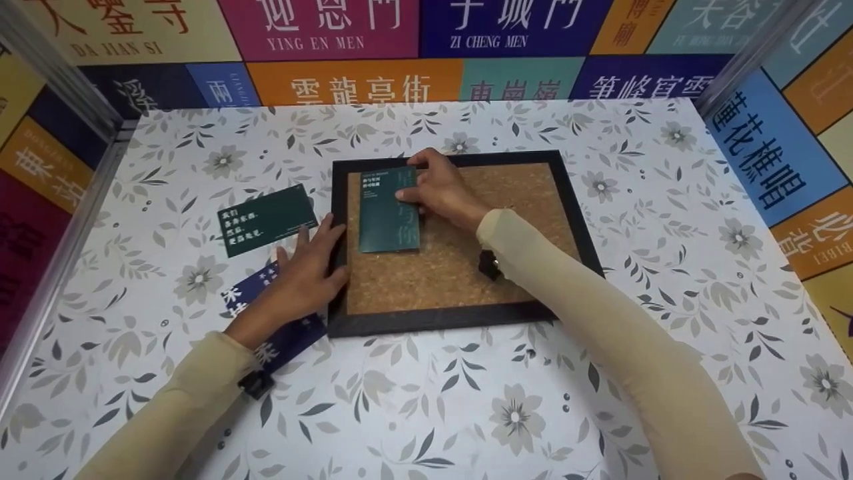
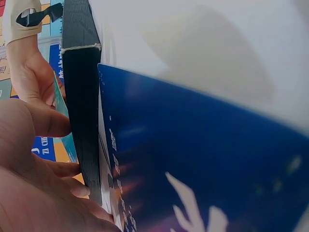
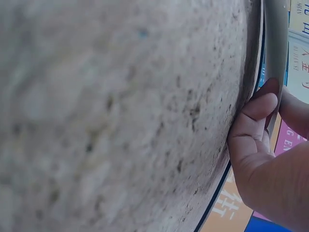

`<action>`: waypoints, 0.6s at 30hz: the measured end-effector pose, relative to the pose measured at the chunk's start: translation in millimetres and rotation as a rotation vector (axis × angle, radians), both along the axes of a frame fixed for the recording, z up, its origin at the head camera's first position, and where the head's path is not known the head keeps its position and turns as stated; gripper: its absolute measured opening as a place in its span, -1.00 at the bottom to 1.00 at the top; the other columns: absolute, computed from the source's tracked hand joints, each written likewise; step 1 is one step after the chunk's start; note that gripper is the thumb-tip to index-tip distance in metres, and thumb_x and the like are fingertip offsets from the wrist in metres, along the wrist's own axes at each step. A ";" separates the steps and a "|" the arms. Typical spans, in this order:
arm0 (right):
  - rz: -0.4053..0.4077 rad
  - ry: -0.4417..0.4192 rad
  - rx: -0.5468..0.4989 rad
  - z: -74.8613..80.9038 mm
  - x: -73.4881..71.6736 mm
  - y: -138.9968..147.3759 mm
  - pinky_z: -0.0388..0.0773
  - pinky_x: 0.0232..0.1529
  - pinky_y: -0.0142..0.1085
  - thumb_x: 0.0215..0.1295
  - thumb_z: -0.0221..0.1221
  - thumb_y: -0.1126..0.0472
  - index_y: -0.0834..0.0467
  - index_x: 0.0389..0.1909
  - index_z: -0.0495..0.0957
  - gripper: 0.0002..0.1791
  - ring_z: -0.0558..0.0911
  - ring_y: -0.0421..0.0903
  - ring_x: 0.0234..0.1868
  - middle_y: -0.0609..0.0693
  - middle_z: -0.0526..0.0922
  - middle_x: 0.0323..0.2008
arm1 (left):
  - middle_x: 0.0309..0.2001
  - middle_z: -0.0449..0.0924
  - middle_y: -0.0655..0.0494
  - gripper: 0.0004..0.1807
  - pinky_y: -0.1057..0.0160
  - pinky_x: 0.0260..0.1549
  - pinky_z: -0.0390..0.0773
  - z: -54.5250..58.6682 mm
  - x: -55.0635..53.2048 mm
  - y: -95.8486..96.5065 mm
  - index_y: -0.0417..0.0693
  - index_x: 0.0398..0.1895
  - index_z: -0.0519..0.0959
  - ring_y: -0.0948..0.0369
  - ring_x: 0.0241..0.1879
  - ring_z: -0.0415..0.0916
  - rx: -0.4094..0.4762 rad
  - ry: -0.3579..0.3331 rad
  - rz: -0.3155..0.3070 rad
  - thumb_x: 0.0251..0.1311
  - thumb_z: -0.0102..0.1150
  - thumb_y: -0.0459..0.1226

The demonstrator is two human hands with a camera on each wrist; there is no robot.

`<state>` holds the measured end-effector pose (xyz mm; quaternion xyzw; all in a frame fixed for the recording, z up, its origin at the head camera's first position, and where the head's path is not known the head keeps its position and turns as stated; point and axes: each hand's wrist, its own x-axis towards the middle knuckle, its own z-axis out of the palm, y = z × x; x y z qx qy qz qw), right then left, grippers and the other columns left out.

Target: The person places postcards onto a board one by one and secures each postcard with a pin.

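Note:
A cork board (image 1: 460,273) in a black frame (image 1: 426,321) lies on the table. Near its left end my right hand (image 1: 445,190) pinches the right edge of a dark green card (image 1: 383,223) with white print. From the right wrist, that card (image 3: 276,43) shows nearly edge-on beside the cork. My left hand (image 1: 303,273), fingers extended, rests against the frame's left side; the left wrist view shows its fingertips at the frame's dark edge (image 2: 82,106). Partly hidden beneath the left hand and wrist lies a blue card (image 1: 303,340) with white characters.
Left of the frame, another dark green card (image 1: 266,223) lies flat, just beyond the left fingertips. A floral-patterned cover (image 1: 426,413) spreads over the table. Colourful panels (image 1: 333,30) with large characters stand behind it and along both sides.

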<state>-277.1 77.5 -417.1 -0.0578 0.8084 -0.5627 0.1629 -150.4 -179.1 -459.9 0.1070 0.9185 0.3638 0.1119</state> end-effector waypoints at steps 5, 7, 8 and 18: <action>0.060 0.174 0.279 0.9 0.4 -2.1 0.50 -0.20 -0.26 0.44 0.48 0.25 0.24 0.43 0.40 -0.34 0.51 -0.08 -0.23 0.11 0.57 -0.08 | 0.83 -0.30 -0.08 -0.20 -0.60 0.46 -0.66 10.1 4.0 2.7 -0.16 0.79 0.08 -0.36 0.72 -0.55 0.009 -0.005 -0.005 0.60 0.07 -0.16; 0.089 0.232 0.374 1.4 0.6 -2.7 0.51 0.01 -0.19 0.46 0.47 0.19 0.26 0.43 0.40 -0.34 0.51 -0.02 -0.05 0.17 0.58 0.08 | 0.83 -0.31 -0.09 -0.20 -0.59 0.47 -0.65 17.5 6.6 4.6 -0.17 0.79 0.07 -0.36 0.72 -0.56 -0.001 -0.021 -0.004 0.60 0.07 -0.18; 0.100 0.248 0.411 1.5 0.9 -3.2 0.52 0.09 -0.15 0.46 0.47 0.17 0.26 0.44 0.40 -0.33 0.51 0.01 0.02 0.20 0.56 0.14 | 0.83 -0.31 -0.10 -0.20 -0.59 0.47 -0.65 18.3 7.0 5.0 -0.18 0.79 0.07 -0.37 0.72 -0.56 -0.006 -0.021 -0.003 0.61 0.06 -0.18; 0.143 0.260 0.515 -0.3 3.3 -8.0 0.54 0.16 -0.10 0.51 0.43 0.08 0.24 0.42 0.40 -0.36 0.51 0.04 0.05 0.22 0.42 0.26 | 0.82 -0.32 -0.12 -0.21 -0.60 0.49 -0.60 25.6 8.1 8.3 -0.19 0.79 0.04 -0.35 0.73 -0.54 -0.066 -0.050 0.002 0.64 0.05 -0.20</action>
